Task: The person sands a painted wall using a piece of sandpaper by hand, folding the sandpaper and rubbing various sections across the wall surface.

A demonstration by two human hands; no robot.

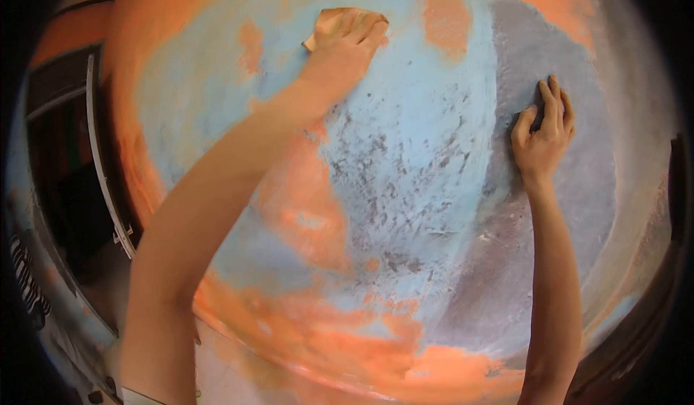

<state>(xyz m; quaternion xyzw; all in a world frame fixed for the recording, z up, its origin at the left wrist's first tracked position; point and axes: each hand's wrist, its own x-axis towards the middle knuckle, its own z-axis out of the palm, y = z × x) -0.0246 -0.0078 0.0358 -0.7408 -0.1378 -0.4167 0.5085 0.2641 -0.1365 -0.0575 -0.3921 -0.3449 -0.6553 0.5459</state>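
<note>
A large curved surface painted in orange, light blue and grey fills most of the head view. High up, left of centre, my left hand presses an orange-tan sheet flat against the light blue paint; the sheet may be sandpaper. Further right, my right hand rests on the grey area, thumb apart from the fingers, with nothing in it. Dark speckles cover the light blue paint between and below my hands.
At the left stands a dark opening with a pale metal frame. A black-and-white striped item lies at the far left edge. A dark upright edge shows at the far right.
</note>
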